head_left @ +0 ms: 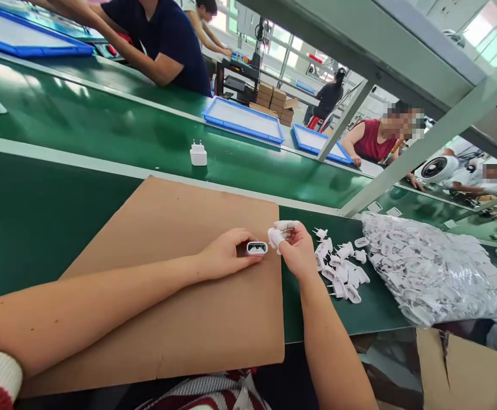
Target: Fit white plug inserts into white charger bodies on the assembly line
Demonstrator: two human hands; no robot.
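Observation:
My left hand [226, 252] is closed around a white charger housing [257, 248], its oval open end facing me with a dark inside. Just to the right, my right hand [296, 247] pinches a white plug cap [275, 238] with metal pins; white covers sit on its fingertips. The two parts are close together but apart. Both hands are over a brown cardboard sheet [180, 324] on the green bench. Beside my right hand lies a loose pile of white plug caps [340, 270], some with pins showing.
A clear plastic bag [436, 267] full of white parts lies at the right. One white charger [198, 154] stands on the green conveyor belt [146, 145] ahead. Blue-rimmed trays [243, 121] line the far side, where several people work. A metal post [419, 145] slants across the right.

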